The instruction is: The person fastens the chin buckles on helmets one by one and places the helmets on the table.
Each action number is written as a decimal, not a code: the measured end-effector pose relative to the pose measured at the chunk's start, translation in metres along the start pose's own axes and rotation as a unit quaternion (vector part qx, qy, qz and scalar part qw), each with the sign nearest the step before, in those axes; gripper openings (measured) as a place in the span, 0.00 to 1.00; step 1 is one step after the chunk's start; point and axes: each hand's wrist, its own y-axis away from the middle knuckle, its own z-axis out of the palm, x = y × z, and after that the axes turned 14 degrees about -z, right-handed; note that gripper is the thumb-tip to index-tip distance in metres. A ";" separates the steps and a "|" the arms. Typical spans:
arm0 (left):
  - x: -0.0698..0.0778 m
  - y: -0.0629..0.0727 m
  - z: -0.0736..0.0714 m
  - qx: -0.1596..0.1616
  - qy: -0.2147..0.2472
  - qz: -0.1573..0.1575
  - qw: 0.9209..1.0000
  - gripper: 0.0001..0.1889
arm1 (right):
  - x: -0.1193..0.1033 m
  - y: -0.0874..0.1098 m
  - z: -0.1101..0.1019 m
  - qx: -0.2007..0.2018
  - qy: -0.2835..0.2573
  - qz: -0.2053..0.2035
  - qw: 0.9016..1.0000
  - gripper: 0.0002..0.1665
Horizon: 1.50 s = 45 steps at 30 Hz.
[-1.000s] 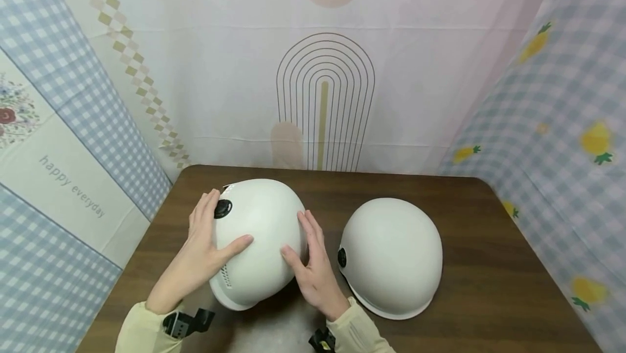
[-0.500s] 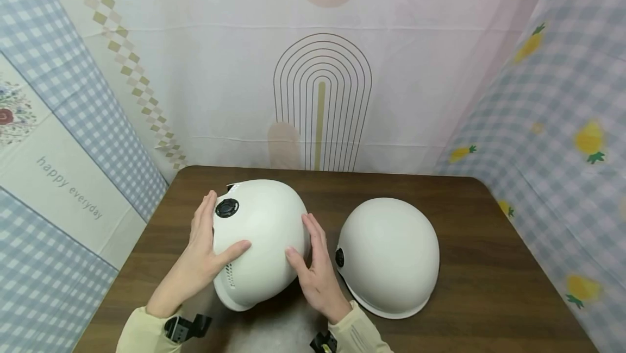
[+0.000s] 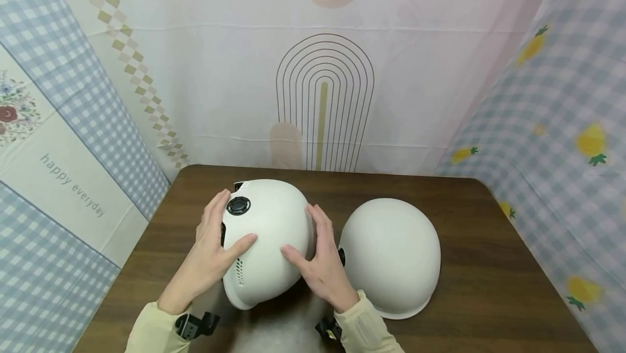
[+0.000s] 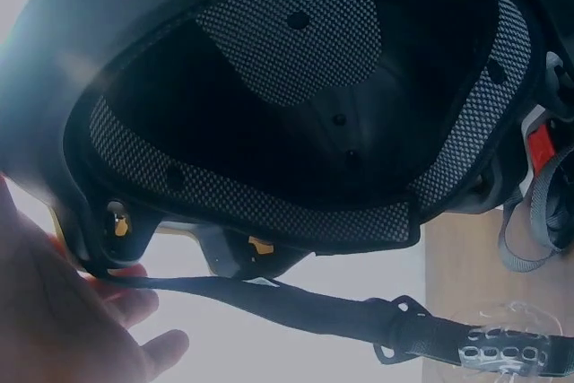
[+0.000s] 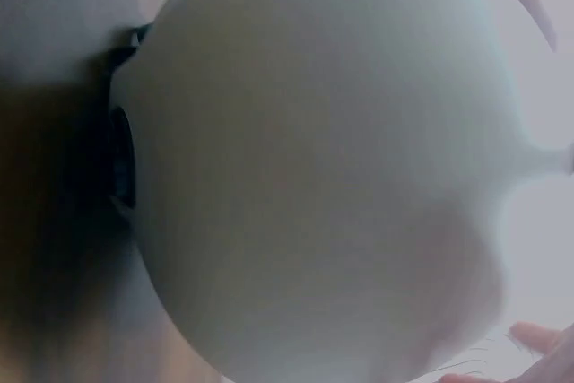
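A white helmet (image 3: 274, 222) is tipped on its side left of the table's middle, between both hands. My left hand (image 3: 207, 247) grips it at the rim side, thumb on the shell below a round black knob (image 3: 238, 206). From the other side, my right hand (image 3: 323, 266) holds the rounded crown with thumb and fingers spread. In the left wrist view, the helmet's dark inside shows, with grey mesh padding (image 4: 305, 38) and a black chin strap (image 4: 296, 302) hanging across the opening. The right wrist view is filled by the smooth shell.
A second white helmet (image 3: 391, 255) stands dome-up just right of my right hand, which partly covers its black side knob. Both are on a dark brown wooden table (image 3: 489, 266). Patterned cloths (image 3: 415, 81) hang behind and at both sides.
Both hands have shifted the held helmet slightly right and turned it, so its black knob and vent holes face the head camera more. The second helmet stays put.
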 end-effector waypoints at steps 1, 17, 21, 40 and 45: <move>0.000 0.000 0.001 0.000 -0.001 0.002 1.000 0.48 | 0.000 -0.001 0.000 -0.004 0.006 -0.009 1.000 0.49; -0.010 0.007 0.019 -0.101 0.024 -0.055 0.993 0.42 | 0.010 0.008 0.009 -0.039 -0.068 0.053 0.996 0.46; -0.011 0.007 0.032 -0.095 0.000 -0.006 0.995 0.31 | 0.009 0.008 0.012 -0.034 -0.077 0.044 0.995 0.43; 0.004 0.012 0.056 -0.129 -0.026 0.055 0.990 0.28 | 0.005 0.001 0.018 0.015 -0.033 0.072 0.997 0.50; 0.004 0.014 0.057 -0.148 -0.028 0.051 0.987 0.29 | 0.008 0.001 0.018 0.029 -0.045 0.089 0.995 0.53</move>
